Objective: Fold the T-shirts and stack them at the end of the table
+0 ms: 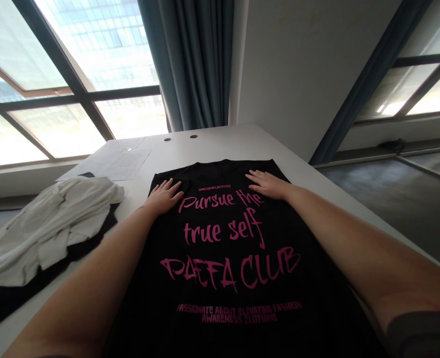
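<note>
A black T-shirt (220,174) with pink lettering lies spread flat on the white table (238,141), its collar edge at the far end. My left hand (164,195) rests palm down on the shirt's upper left part, fingers spread. On the upper right part lies my right hand (268,185), also flat with its fingers stretched out. Neither hand grips the cloth. The near end of the shirt runs out of the bottom of the view.
Left of the shirt, a crumpled white garment (55,223) lies on black cloth (18,308). Behind it are printed paper sheets (119,161). Two round holes (193,136) sit near the table's far edge. A blue-grey curtain (197,64) hangs beyond, beside windows.
</note>
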`<state>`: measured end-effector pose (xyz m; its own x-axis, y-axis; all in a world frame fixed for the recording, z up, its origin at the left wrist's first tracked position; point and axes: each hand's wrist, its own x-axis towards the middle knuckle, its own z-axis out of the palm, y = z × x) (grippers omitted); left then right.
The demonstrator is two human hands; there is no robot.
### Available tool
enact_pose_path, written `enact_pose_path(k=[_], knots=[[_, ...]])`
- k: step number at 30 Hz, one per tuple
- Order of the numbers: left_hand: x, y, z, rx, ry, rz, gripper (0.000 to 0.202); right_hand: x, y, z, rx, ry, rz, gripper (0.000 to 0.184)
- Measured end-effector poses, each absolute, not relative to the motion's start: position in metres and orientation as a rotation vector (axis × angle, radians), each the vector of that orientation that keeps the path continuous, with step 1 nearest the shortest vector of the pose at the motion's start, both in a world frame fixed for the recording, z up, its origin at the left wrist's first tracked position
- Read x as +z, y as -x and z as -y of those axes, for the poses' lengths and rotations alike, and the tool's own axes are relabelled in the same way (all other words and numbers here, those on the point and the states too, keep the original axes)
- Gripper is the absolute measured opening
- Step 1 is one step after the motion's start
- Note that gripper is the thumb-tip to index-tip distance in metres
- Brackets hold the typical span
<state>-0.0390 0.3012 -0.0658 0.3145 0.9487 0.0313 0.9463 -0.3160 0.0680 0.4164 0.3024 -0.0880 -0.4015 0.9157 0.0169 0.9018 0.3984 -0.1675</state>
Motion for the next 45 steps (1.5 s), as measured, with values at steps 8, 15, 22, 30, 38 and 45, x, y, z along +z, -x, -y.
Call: enact_pose_path(k=[8, 15, 22, 30, 38, 45], knots=[[-0.055, 0.035, -0.291, 0.134, -2.594, -1.822, 0.06, -0.077, -0.408, -0.295, 0.194, 1.767, 2.584, 0.075], [-0.034, 0.044, -0.199, 0.315, -2.744, -1.721, 0.05, -0.061, -0.393, -0.202, 0.022, 1.693, 2.555, 0.071], [-0.057, 0.085, -0.083, 0.267, -2.499, -1.753, 0.059, -0.075, -0.397, -0.081, 0.042, 1.693, 2.519, 0.063], [-0.033, 0.09, 0.006, 0.227, -2.076, -2.044, 0.068, -0.069, -0.415, 0.006, -0.187, 2.117, 2.001, 0.066], [-0.041, 0.091, 0.101, 0.443, -1.855, -1.856, 0.065, -0.067, -0.374, 0.117, 0.345, 1.843, 1.928, 0.064], [-0.029, 0.119, 0.119, 0.787, -1.568, -1.706, 0.038, -0.032, -0.402, 0.134, 0.547, 1.848, 1.584, 0.038]])
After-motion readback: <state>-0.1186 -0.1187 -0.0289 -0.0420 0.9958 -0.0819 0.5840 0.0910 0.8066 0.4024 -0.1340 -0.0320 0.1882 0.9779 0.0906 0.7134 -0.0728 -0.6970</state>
